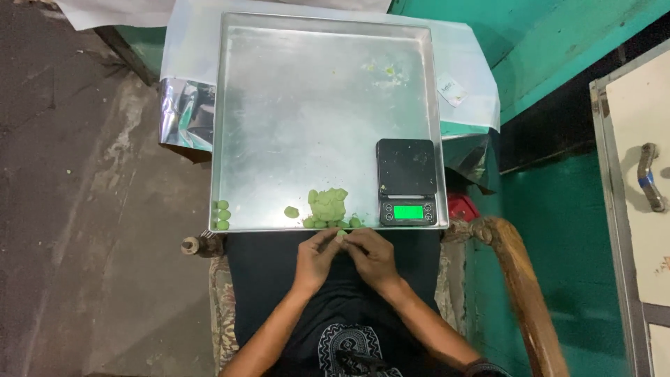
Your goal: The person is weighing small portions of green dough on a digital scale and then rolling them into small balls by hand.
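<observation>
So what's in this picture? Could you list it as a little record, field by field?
setting: a seated person, seen from above, with a metal tray in front of them
left hand: fingers pinch a small green piece just off the tray's near edge
right hand: fingers meet the same piece
main lump: green dough pile at the tray's near edge
shaped pieces: small green balls in the near left corner
scale: black digital scale with a lit green display, on the tray's near right corner
</observation>
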